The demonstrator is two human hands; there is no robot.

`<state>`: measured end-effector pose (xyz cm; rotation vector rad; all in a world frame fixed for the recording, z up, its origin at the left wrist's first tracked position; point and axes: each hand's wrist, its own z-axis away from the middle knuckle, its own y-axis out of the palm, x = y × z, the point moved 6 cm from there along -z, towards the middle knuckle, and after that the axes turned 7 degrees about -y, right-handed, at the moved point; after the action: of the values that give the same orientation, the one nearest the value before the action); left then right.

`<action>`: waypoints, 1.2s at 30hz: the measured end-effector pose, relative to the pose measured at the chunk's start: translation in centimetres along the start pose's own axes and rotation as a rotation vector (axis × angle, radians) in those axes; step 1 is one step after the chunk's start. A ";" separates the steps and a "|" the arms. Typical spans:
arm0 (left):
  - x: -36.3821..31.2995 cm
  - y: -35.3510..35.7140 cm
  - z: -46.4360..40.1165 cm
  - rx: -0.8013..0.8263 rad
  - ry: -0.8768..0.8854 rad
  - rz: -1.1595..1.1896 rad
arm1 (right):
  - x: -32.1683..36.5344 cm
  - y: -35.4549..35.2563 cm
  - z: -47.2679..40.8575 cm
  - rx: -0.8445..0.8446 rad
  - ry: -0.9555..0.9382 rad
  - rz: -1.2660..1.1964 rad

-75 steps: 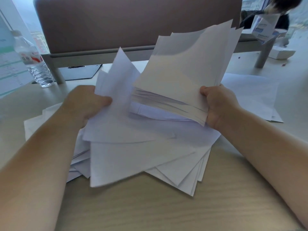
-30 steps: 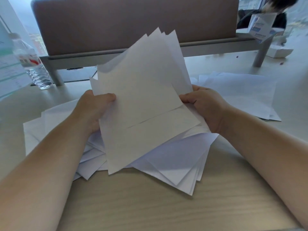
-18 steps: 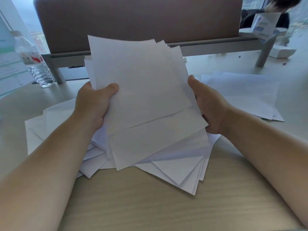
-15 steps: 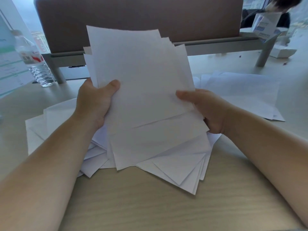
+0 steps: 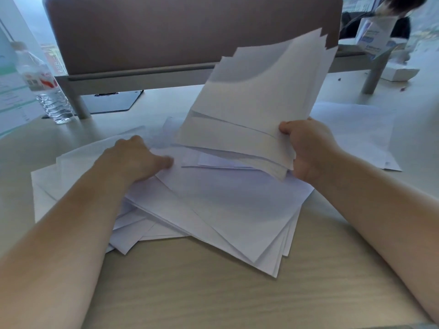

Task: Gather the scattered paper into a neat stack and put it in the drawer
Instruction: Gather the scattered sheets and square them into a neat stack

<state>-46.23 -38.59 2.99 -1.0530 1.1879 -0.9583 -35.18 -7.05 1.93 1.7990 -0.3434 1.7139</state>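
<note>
My right hand [image 5: 308,148] grips the lower right corner of a bundle of white sheets [image 5: 256,98], lifted and tilted up toward the back. Under it a loose, fanned pile of white paper [image 5: 225,205] lies on the wooden desk [image 5: 213,293]. My left hand [image 5: 137,157] reaches down onto the left part of that pile, fingers curled at the edge of a sheet; the fingertips are partly hidden. More sheets [image 5: 356,134] lie flat to the right, behind my right hand. No drawer is in view.
A water bottle [image 5: 45,84] stands at the back left beside a printed sheet [image 5: 11,91]. A brown partition [image 5: 190,32] on grey legs runs along the back, with a dark clipboard [image 5: 114,103] under it. White boxes [image 5: 399,72] sit at the far right.
My left hand let go of the raised bundle and dropped onto the pile on the desk. My right hand alone now holds the bundle, which has swung to the right and tilted back.
</note>
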 end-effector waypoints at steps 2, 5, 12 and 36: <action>-0.1 -0.1 0.0 -0.006 0.011 0.028 | 0.0 -0.2 0.0 -0.025 0.003 -0.024; -0.7 -0.2 0.1 -0.037 0.038 0.138 | -0.1 -0.2 -0.1 -0.035 0.012 -0.033; 0.4 -1.0 -0.8 -0.081 -0.055 0.244 | -0.4 0.0 0.0 -0.014 0.031 -0.035; 0.3 -1.1 -0.8 0.071 -0.091 0.716 | -0.5 0.1 0.1 0.005 0.033 -0.054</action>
<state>-46.96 -39.27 3.91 -0.5319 1.3078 -0.3806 -35.23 -7.25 1.49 1.7659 -0.2744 1.7066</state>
